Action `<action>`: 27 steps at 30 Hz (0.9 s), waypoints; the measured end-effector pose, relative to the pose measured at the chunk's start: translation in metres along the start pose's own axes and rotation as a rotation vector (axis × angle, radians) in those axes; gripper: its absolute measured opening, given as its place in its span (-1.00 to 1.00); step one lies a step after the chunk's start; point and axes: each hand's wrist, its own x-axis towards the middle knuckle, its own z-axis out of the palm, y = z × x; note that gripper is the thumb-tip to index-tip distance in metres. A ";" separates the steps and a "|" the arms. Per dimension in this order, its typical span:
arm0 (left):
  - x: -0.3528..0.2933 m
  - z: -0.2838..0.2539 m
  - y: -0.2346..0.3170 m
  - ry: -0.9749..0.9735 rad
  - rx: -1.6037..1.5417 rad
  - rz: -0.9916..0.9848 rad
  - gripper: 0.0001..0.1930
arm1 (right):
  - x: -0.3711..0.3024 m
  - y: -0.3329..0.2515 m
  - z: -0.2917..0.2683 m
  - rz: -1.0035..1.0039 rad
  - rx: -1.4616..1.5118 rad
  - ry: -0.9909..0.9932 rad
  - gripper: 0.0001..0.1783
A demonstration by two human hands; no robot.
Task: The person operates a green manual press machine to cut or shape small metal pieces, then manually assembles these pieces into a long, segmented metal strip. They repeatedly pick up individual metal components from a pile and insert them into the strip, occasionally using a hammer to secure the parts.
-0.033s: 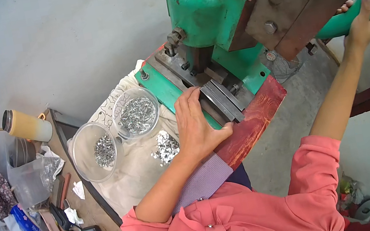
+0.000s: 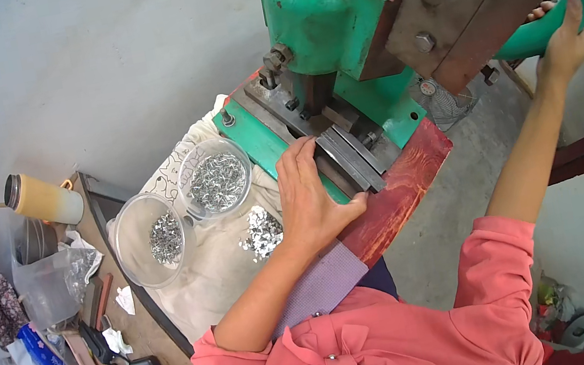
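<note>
A green hand press (image 2: pixel 325 16) stands before me, with a dark metal die block (image 2: pixel 350 159) low on its base. My left hand (image 2: pixel 313 202) rests at the die's near side, its thumb stretched away from the fingers. Fingertips touch the die's far end and the thumb lies by its near end. I cannot make out any small part under them. At the far right my right hand (image 2: pixel 566 44) is wrapped round the rim of the press's green handwheel (image 2: pixel 529 40). Left of the press are two clear tubs of small metal pieces, one tub (image 2: pixel 118 248) nearer me, the other (image 2: pixel 247 160) farther.
A loose pile of shiny metal pieces (image 2: pixel 264 233) lies on the cream cloth (image 2: pixel 208 303). The press sits on a red wooden board (image 2: pixel 396 199). A yellow-and-white mug (image 2: pixel 49 200) and a cluttered bench (image 2: pixel 149 325) are on the left. A mesh item (image 2: pixel 442 105) is behind the press.
My right hand and the handwheel rim have shifted very slightly down and left. My left hand has not moved.
</note>
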 end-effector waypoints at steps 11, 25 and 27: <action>0.001 -0.013 -0.009 -0.061 -0.061 0.013 0.18 | -0.241 0.050 0.017 0.227 -0.279 -0.811 -0.64; 0.012 -0.017 -0.009 -0.131 -0.062 0.023 0.13 | -0.236 0.049 0.014 0.407 -0.162 -1.030 -0.71; 0.013 -0.019 -0.010 -0.151 -0.065 0.023 0.11 | -0.240 0.044 0.009 0.388 -0.166 -0.967 -0.71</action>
